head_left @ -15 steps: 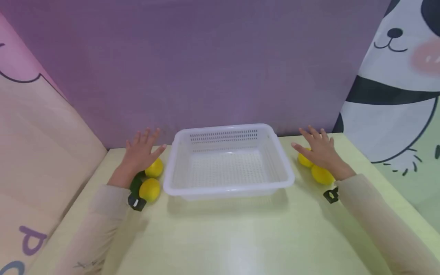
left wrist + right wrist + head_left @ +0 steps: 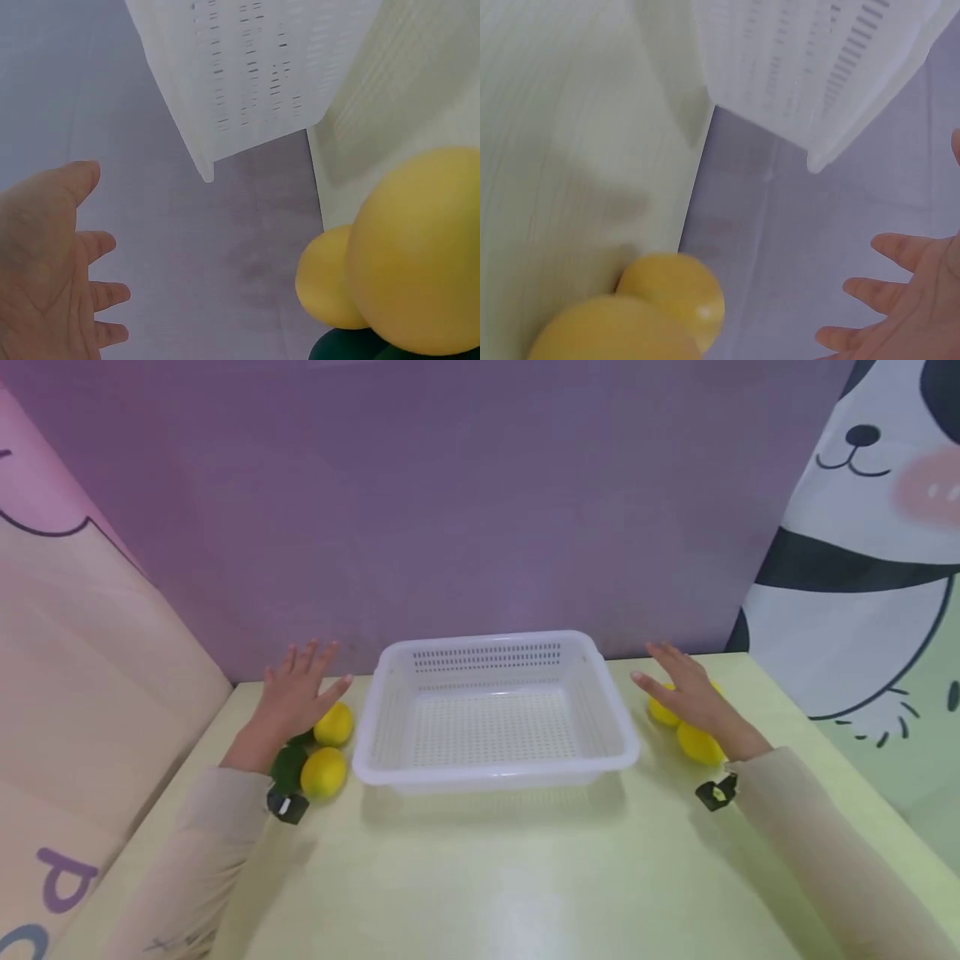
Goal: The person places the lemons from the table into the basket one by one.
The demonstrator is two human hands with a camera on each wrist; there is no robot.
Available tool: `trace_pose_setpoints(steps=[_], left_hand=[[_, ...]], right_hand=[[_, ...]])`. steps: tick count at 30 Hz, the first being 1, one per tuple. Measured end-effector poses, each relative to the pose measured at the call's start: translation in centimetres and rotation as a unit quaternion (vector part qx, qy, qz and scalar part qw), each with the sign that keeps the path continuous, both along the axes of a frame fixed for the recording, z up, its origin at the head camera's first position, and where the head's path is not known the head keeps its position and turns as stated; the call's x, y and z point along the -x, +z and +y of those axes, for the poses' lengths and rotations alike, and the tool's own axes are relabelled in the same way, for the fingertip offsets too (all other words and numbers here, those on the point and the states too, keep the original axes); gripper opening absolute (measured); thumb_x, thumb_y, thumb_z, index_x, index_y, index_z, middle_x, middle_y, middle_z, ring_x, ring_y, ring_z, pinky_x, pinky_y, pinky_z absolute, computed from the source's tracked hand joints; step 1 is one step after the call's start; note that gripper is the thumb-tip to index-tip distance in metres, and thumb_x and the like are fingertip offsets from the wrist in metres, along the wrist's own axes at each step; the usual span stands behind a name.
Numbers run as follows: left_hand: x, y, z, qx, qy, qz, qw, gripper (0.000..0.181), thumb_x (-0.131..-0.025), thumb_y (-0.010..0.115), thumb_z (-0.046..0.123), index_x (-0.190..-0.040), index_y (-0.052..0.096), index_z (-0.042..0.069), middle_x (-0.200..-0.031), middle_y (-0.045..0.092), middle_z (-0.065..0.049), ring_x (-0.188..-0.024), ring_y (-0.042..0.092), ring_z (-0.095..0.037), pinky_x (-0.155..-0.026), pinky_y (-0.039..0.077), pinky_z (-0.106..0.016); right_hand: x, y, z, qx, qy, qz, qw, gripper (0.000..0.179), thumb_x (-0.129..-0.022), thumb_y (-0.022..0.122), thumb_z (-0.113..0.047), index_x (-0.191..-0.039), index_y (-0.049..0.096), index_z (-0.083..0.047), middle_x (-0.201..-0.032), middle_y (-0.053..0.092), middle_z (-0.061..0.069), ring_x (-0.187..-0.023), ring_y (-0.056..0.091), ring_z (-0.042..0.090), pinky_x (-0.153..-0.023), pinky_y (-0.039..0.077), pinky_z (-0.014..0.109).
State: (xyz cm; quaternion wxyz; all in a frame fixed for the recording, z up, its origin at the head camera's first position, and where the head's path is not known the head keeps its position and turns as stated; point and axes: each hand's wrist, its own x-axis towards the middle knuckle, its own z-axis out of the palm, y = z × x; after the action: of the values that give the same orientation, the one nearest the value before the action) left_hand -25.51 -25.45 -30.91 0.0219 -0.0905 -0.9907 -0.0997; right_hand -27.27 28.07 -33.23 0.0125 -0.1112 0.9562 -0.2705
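Note:
A white plastic basket (image 2: 495,774) with slotted walls stands on the table between my hands. On its left, my left hand (image 2: 291,697) hovers palm down, fingers spread, holding nothing. Two yellow, lemon-like fruits (image 2: 324,772) lie beside that hand, next to a dark green rounded thing (image 2: 287,768) partly hidden by the wrist. Over on the right, my right hand (image 2: 692,697) is stretched out above more yellow fruits (image 2: 699,743), covering part of them. Its fingers are straight and its thumb points toward the basket. Both wrist views show the palms with nothing in them.
A pale table (image 2: 480,877) extends in front of the basket. Right behind it rises a purple fabric backdrop (image 2: 480,510). Printed side panels flank the table, with a panda (image 2: 847,635) on the right one. Each wrist bears a small black device (image 2: 287,806).
My left hand has shifted slightly left, away from the basket. The right hand's fingers have drawn closer together. Basket and fruits stay where they were.

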Motion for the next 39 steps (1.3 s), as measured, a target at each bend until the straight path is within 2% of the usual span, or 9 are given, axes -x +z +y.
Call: trace_pose_setpoints(steps=[10,16,20,23,28,31,35,39], left_hand=[[-0.2,-1.0,-1.1,-0.020,0.000,-0.002,0.9998,0.075,-0.097,0.027,0.057,-0.152,0.006,0.010,-0.154,-0.003,-0.026,-0.138,-0.008,-0.049,-0.102,-0.003,-0.073],[-0.6,-1.2,-1.8,-0.022,-0.007,0.011,0.9997,0.074,-0.097,0.027,0.057,-0.152,0.009,0.010,-0.153,0.004,-0.028,-0.137,-0.002,-0.053,-0.100,0.002,-0.075],[-1.0,-1.2,-2.5,-0.029,-0.010,0.022,0.9993,0.073,-0.097,0.028,0.057,-0.152,0.011,0.010,-0.152,0.008,-0.031,-0.136,0.001,-0.054,-0.098,0.002,-0.077],[-1.3,-1.3,-3.1,-0.041,-0.007,0.030,0.9987,0.075,-0.097,0.028,0.059,-0.151,0.013,0.009,-0.152,0.009,-0.031,-0.136,0.002,-0.053,-0.097,0.003,-0.078],[-1.6,-1.5,-3.5,-0.039,-0.004,0.016,0.9991,0.078,-0.097,0.028,0.058,-0.151,0.011,0.005,-0.152,0.004,-0.032,-0.136,0.000,-0.054,-0.097,0.004,-0.078],[-1.7,-1.9,-3.6,-0.033,-0.002,0.004,0.9994,0.077,-0.097,0.028,0.057,-0.151,0.009,0.004,-0.152,0.002,-0.032,-0.136,-0.001,-0.054,-0.096,0.005,-0.078],[-1.8,-2.6,-4.0,-0.028,-0.002,0.003,0.9996,0.076,-0.098,0.030,0.056,-0.151,0.010,0.005,-0.151,0.005,-0.033,-0.135,0.001,-0.055,-0.095,0.007,-0.079],[-2.1,-3.1,-4.5,-0.028,0.000,-0.004,0.9996,0.075,-0.098,0.031,0.054,-0.152,0.006,0.007,-0.150,0.006,-0.034,-0.133,0.004,-0.058,-0.095,0.007,-0.079]], right_hand=[[-0.6,-0.4,-1.1,0.081,0.022,-0.018,0.9963,0.074,-0.097,0.040,-0.050,-0.152,0.011,-0.010,-0.157,0.000,0.018,-0.142,-0.002,0.041,-0.106,0.002,0.069],[-0.9,-1.1,-1.4,0.147,0.020,-0.054,0.9875,0.072,-0.097,0.040,-0.051,-0.153,0.004,-0.023,-0.158,-0.004,0.009,-0.143,-0.003,0.037,-0.107,0.003,0.068],[-1.3,-1.3,-1.9,0.217,0.011,-0.102,0.9707,0.071,-0.095,0.041,-0.054,-0.150,-0.002,-0.038,-0.158,-0.009,-0.001,-0.143,-0.006,0.034,-0.105,0.003,0.070],[-1.5,-1.6,-2.5,0.245,0.000,-0.124,0.9615,0.074,-0.093,0.044,-0.056,-0.148,-0.004,-0.044,-0.158,-0.010,-0.006,-0.144,-0.004,0.033,-0.105,0.004,0.071],[-1.3,-2.6,-3.3,0.266,0.007,-0.134,0.9545,0.081,-0.093,0.049,-0.052,-0.150,-0.006,-0.038,-0.159,-0.007,-0.001,-0.143,0.002,0.034,-0.104,0.010,0.071],[-1.3,-3.5,-3.5,0.302,0.023,-0.142,0.9424,0.079,-0.094,0.050,-0.046,-0.151,-0.003,-0.033,-0.159,-0.004,0.002,-0.141,0.012,0.035,-0.106,0.012,0.069],[-1.1,-4.2,-4.0,0.341,0.049,-0.145,0.9277,0.071,-0.097,0.048,-0.041,-0.152,0.004,-0.030,-0.157,0.011,0.004,-0.129,0.035,0.033,-0.105,0.031,0.053],[-1.1,-4.5,-4.4,0.380,0.077,-0.153,0.9088,0.062,-0.101,0.041,-0.034,-0.152,0.008,-0.028,-0.152,0.024,0.011,-0.113,0.049,0.031,-0.090,0.048,0.038]])
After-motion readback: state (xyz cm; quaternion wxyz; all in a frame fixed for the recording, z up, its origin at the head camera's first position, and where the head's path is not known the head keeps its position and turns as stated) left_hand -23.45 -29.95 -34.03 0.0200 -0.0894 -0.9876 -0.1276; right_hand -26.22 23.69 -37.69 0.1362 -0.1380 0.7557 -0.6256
